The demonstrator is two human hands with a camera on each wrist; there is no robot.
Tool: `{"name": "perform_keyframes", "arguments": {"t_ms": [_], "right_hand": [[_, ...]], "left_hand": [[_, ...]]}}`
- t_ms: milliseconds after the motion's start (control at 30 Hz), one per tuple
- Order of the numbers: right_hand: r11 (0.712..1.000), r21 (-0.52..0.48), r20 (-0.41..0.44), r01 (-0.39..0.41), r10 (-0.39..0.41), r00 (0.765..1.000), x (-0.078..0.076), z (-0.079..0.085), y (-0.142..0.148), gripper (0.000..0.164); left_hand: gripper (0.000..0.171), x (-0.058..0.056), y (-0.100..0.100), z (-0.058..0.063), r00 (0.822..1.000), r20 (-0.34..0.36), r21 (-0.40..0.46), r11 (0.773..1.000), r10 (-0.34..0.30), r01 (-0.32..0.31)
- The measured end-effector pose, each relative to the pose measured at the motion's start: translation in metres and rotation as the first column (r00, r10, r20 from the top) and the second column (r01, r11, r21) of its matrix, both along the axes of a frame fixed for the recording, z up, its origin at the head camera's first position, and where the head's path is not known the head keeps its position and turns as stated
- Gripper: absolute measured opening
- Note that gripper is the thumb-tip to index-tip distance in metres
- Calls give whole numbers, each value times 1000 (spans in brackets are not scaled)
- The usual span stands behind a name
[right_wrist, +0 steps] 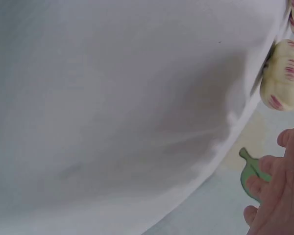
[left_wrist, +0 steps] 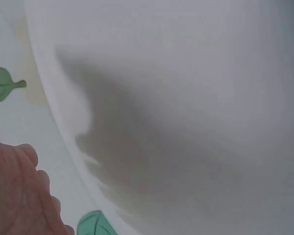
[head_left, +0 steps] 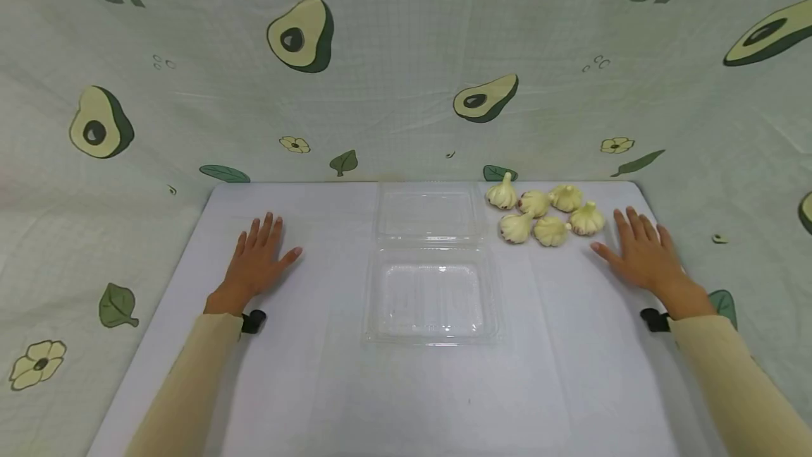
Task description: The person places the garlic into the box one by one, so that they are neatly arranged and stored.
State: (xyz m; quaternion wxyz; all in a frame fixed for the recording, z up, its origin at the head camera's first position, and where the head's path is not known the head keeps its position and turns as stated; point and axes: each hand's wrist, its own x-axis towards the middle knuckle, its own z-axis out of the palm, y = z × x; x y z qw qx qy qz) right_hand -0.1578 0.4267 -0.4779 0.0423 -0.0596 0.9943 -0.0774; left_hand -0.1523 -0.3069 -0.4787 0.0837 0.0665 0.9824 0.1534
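My left hand (head_left: 256, 263) is palm down over the left side of the table, fingers spread and nothing in it. On the right side my right hand (head_left: 643, 259) is spread the same way, also holding nothing. Close to its fingertips sits a garlic bulb (head_left: 586, 219), one of several pale bulbs grouped at the table's back right. A garlic bulb (right_wrist: 284, 76) with pink streaks shows beside the right fingers in the right wrist view. Between the hands lies a clear plastic clamshell container (head_left: 433, 340), its lid (head_left: 431, 211) folded back toward the wall.
The white table (head_left: 304, 386) ends at a cloth backdrop (head_left: 393, 90) printed with avocados and leaves, which rises behind it and at both sides. Black straps with small dark devices (head_left: 254, 321) sit at the wrists, under beige sleeves.
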Motion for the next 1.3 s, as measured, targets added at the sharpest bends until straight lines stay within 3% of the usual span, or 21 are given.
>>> {"name": "perform_keyframes", "arguments": {"t_ms": [533, 800, 933, 1067, 1167, 1300], "right_hand": [[1000, -16, -38, -22, 22, 999, -14, 6, -12, 93], [999, -31, -63, -31, 29, 998, -20, 7, -16, 92], [999, -39, -58, -33, 30, 998, -23, 6, -17, 92], [998, -52, -34, -24, 22, 999, -25, 5, -18, 94], [998, -58, -15, -18, 17, 1000, -26, 5, -20, 96], [999, -50, -16, -18, 17, 1000, -26, 6, -22, 95]], "left_hand": [[86, 17, 48, 3, 993, -60, 85, 991, -99, 104], [81, 25, 71, 1, 989, -41, 196, 969, -145, 150], [80, 31, 82, -1, 987, -24, 314, 937, -157, 156], [81, 36, 91, -4, 986, 22, 449, 883, -168, 140], [82, 40, 96, -3, 980, 92, 536, 838, -175, 99], [85, 45, 101, -1, 974, 162, 598, 801, -160, 32]]}}
